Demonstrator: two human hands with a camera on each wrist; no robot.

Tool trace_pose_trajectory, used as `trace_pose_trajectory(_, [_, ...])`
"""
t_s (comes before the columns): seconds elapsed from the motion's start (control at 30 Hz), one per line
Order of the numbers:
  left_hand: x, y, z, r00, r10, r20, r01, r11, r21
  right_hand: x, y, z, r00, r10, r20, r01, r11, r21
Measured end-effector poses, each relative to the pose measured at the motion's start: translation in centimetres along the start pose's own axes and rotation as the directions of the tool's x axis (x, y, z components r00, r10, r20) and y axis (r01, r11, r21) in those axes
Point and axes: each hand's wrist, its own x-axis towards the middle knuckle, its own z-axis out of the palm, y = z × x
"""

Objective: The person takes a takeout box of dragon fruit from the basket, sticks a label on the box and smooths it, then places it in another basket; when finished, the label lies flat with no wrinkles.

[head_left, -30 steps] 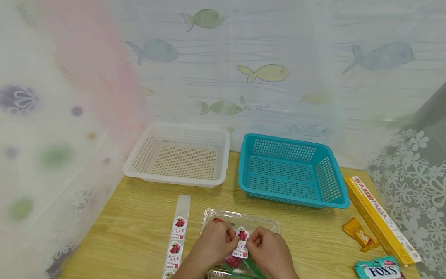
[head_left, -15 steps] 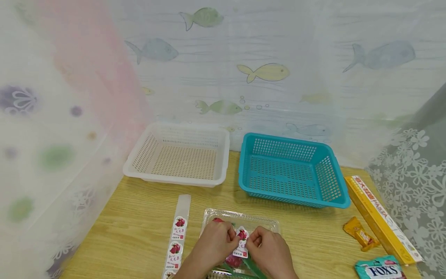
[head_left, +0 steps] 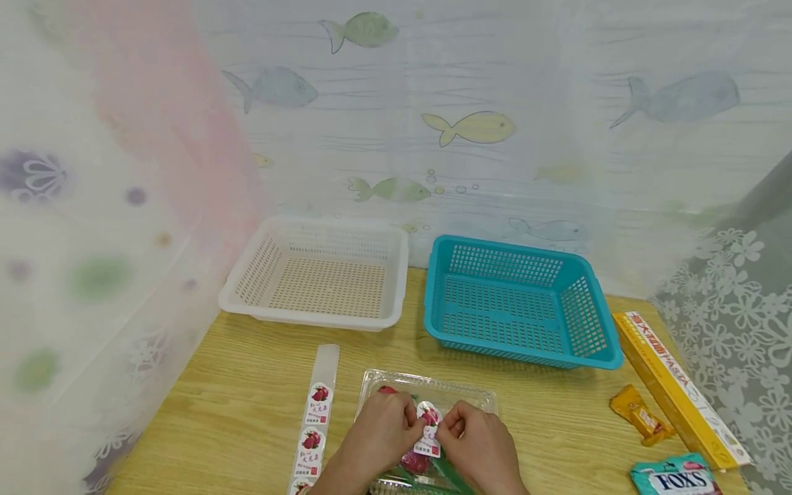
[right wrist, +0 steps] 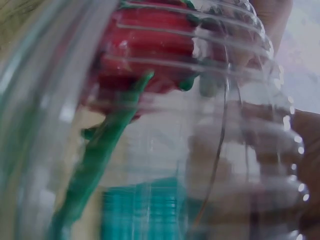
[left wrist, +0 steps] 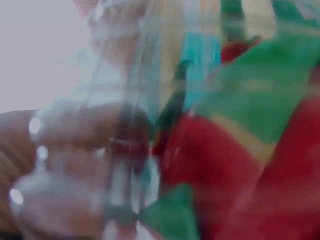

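A white dragon fruit sticker [head_left: 427,447] lies between my hands, over the lid of a clear plastic clamshell box [head_left: 470,395]. With curled fingers, my left hand [head_left: 380,430] pinches the sticker's left edge. On its right edge are the bent thumb and fingers of my right hand [head_left: 482,443]. Whether the sticker touches the lid cannot be told. Inside the box are red dragon fruit [right wrist: 150,45] with green leaf tips [right wrist: 102,155], also visible through the plastic in the left wrist view. Both wrist views look through the box wall, so the fingertips are blurred.
A backing strip [head_left: 324,364] with several more stickers lies left of the box. Behind stand a white basket [head_left: 309,320] and a blue basket [head_left: 520,354]. On the right are a yellow pasta box [head_left: 680,392], an orange wrapped snack [head_left: 642,416] and a teal FOX'S bag [head_left: 671,474].
The sticker's upper part has shifted slightly to the left and looks a little tilted. Both hands stay almost in the same place, still at the sticker's edges.
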Motion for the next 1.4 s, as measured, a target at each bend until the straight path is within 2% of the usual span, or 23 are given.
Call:
trace_pose_trajectory(0.47, [0.0,0.0,-0.1,1.0,-0.019,0.01,0.019,1.0,-0.014,0.1,0.0,-0.2,1.0,0.025,-0.004,-0.025,0.999,0.038])
trace_pose_trajectory(0.63, [0.0,0.1,-0.1,1.0,-0.017,0.004,0.017,1.0,-0.019,0.1,0.0,-0.1,1.0,0.03,-0.01,-0.03,0.999,0.022])
trace_pose_trajectory(1.07, [-0.1,-0.3,-0.9,0.986,-0.038,0.16,0.045,0.998,-0.04,0.1,0.2,0.0,0.999,0.007,-0.031,-0.006,1.0,0.011])
trace_pose_trajectory(1.4, [-0.3,-0.4,-1.2,0.981,-0.006,0.192,0.018,0.998,-0.062,0.1,0.1,0.0,0.999,0.037,-0.021,-0.036,0.999,0.023])
